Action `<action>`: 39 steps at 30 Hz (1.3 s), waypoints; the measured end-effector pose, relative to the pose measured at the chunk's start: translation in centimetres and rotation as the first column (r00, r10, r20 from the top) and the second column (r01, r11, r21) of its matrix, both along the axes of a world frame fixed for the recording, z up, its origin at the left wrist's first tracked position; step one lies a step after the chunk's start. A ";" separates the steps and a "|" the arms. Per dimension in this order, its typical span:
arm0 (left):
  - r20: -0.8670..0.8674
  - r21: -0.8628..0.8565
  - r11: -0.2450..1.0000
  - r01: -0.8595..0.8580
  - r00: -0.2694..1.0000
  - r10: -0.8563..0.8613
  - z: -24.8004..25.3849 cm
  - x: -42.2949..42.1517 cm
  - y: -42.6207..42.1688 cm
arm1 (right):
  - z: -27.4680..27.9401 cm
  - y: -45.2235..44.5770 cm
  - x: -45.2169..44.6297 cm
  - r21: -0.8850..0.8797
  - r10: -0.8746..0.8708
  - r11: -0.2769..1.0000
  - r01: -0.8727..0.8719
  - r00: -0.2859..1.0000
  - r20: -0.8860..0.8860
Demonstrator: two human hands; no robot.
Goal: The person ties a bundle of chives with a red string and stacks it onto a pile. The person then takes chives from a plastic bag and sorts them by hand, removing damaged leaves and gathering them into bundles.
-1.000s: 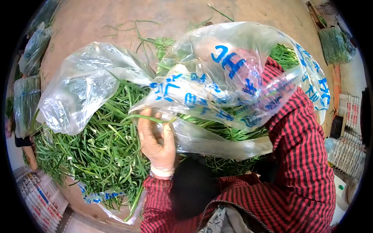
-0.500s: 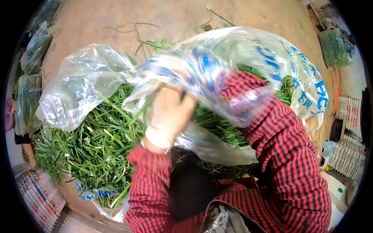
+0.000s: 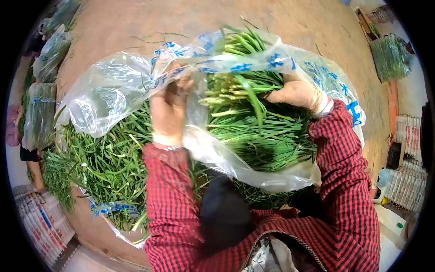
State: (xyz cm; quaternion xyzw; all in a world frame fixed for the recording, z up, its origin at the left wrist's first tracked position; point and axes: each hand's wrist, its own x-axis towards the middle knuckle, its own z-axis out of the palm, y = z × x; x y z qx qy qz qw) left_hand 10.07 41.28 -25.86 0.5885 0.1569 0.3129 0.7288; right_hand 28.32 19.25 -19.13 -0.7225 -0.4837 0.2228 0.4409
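Observation:
A clear plastic bag [image 3: 272,181] with blue printing lies in front of me, its mouth turned left. Inside it are long green leaves with pale cut stems, which look like garlic chives [image 3: 263,136]. My left hand [image 3: 168,106] is at the bag's mouth, with the plastic rim between its fingers; the fingertips are partly behind the film. My right hand [image 3: 297,94] reaches in at the bag's right part, its thumb on the upper bunch of chives [image 3: 244,86] and its other fingers hidden. A loose heap of chives [image 3: 108,167] lies left of the bag.
Packed bags of greens stand at the left, one [image 3: 38,115] nearest, and another packed bag [image 3: 390,56] at the right. White crates [image 3: 43,222] stand at lower left, more crates [image 3: 405,181] at right. Loose leaves lie on the brown floor [image 3: 190,18].
The bag's mouth has been opened wider, baring the chives. My left hand has moved left and up. My right hand, hidden behind plastic before, now shows on the bunch.

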 end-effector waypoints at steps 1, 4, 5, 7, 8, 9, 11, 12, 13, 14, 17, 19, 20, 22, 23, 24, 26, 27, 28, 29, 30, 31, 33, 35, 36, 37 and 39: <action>0.022 -0.327 0.945 -0.005 1.000 0.013 -0.5 -0.2 -1.4 | 0.0 -0.3 -0.1 -0.070 0.002 0.998 -0.003 1.000 -0.007; -0.017 -0.881 0.469 -0.065 0.994 0.107 -1.1 -0.2 -6.3 | 1.2 0.6 -1.2 -0.579 -0.053 0.810 -0.096 0.970 -0.236; -0.016 -0.879 0.472 -0.068 0.993 0.114 -1.2 -0.6 -6.6 | -0.4 0.9 -1.6 -0.507 0.187 0.855 -0.106 0.976 0.111; -0.017 -0.882 0.469 -0.052 0.997 0.078 -1.4 -1.2 -7.2 | -1.7 1.8 -3.6 -0.399 0.342 0.909 -0.118 0.757 0.556; -0.018 -0.883 0.467 -0.043 0.998 0.057 -1.3 -1.2 -7.4 | -0.6 2.2 -4.7 -0.403 0.288 0.911 -0.085 0.830 0.477; 0.154 -0.897 0.425 0.118 0.987 0.051 -1.2 -1.0 -7.6 | 0.1 2.9 -5.5 -0.386 0.285 0.919 -0.085 0.819 0.498; 0.385 -0.890 0.290 0.351 0.920 0.068 -1.2 -1.6 -8.0 | 0.6 4.0 -7.2 -0.368 0.280 0.926 -0.080 0.799 0.532; 0.463 -0.872 0.225 0.434 0.881 0.096 -1.5 -1.7 -8.4 | 0.8 4.4 -8.1 -0.344 0.249 0.938 -0.055 0.797 0.551; 0.565 -0.760 0.372 0.533 0.825 -0.028 -1.3 -3.3 -8.4 | 1.2 4.4 -8.5 -0.318 0.257 0.945 -0.080 0.784 0.565; 0.099 -0.905 0.424 0.044 0.989 0.109 4.8 -2.9 -10.0 | 1.5 4.3 -9.0 -0.296 0.268 0.949 -0.108 0.772 0.577; 0.034 -0.868 0.496 0.023 0.999 0.014 8.1 -4.2 -11.9 | 2.6 2.8 -10.8 -0.184 0.142 0.982 -0.046 0.825 0.548; 0.008 -0.780 0.623 0.050 0.998 -0.070 10.2 -4.9 -13.5 | 3.7 0.9 -11.6 -0.067 0.035 0.998 0.000 0.854 0.519; 0.037 -0.739 0.666 0.103 0.993 -0.112 11.0 -5.3 -14.5 | 4.5 -0.5 -12.1 -0.120 -0.013 0.990 0.071 0.904 0.427; 0.191 -0.670 0.681 0.296 0.955 -0.228 11.3 -5.1 -16.5 | 5.4 -3.3 -12.8 -0.077 -0.057 0.992 0.103 0.889 0.455; 0.247 -0.640 0.678 0.361 0.932 -0.264 11.4 -5.1 -17.0 | 5.8 -4.6 -13.2 -0.032 -0.113 0.989 0.145 0.876 0.469; 0.221 -0.622 0.701 0.351 0.936 -0.273 11.9 -5.4 -17.4 | 6.2 -5.5 -13.7 0.015 -0.175 0.981 0.192 0.860 0.480; 0.168 -0.582 0.743 0.330 0.943 -0.287 13.0 -5.9 -18.3 | 7.0 -6.1 -13.9 -0.016 -0.136 0.986 0.163 0.867 0.480; 0.177 -0.549 0.760 0.349 0.937 -0.302 12.7 -6.2 -18.7 | 6.3 -6.9 -13.8 -0.065 -0.090 0.988 0.139 0.869 0.487; 0.179 -0.521 0.773 0.361 0.932 -0.315 12.8 -6.5 -19.1 | 5.6 -7.4 -14.1 -0.073 -0.101 0.985 0.155 0.869 0.485; 0.194 -0.521 0.778 0.351 0.936 -0.292 13.1 -7.2 -19.5 | 4.8 -8.1 -14.5 -0.072 -0.097 0.986 0.151 0.864 0.494; 0.203 -0.513 0.781 0.357 0.934 -0.294 13.7 -7.9 -20.0 | 5.0 -8.3 -14.9 -0.069 -0.090 0.987 0.144 0.858 0.506; 0.194 -0.515 0.789 0.334 0.942 -0.272 14.3 -8.3 -20.5 | 5.4 -8.7 -15.7 -0.063 -0.092 0.988 0.144 0.852 0.515; 0.226 -0.515 0.797 0.315 0.947 -0.228 15.1 -9.2 -21.2 | 6.1 -8.6 -17.6 0.087 -0.207 0.978 0.190 0.826 0.524; 0.211 -0.564 0.769 0.300 0.953 -0.216 15.9 -10.1 -21.1 | 6.2 -8.7 -18.2 0.023 -0.275 0.961 0.275 0.948 0.162; 0.190 -0.613 0.739 0.280 0.960 -0.206 16.3 -10.4 -21.3 | 7.0 -9.2 -18.7 0.024 -0.258 0.963 0.267 0.897 0.360; 0.219 -0.556 0.775 0.301 0.952 -0.213 16.0 -10.5 -21.5 | 7.8 -9.6 -19.2 0.034 -0.247 0.961 0.273 0.802 0.544; 0.203 -0.583 0.743 0.328 0.945 -0.258 15.8 -10.7 -21.8 | 7.7 -11.1 -19.5 0.126 -0.188 0.945 0.303 0.815 -0.548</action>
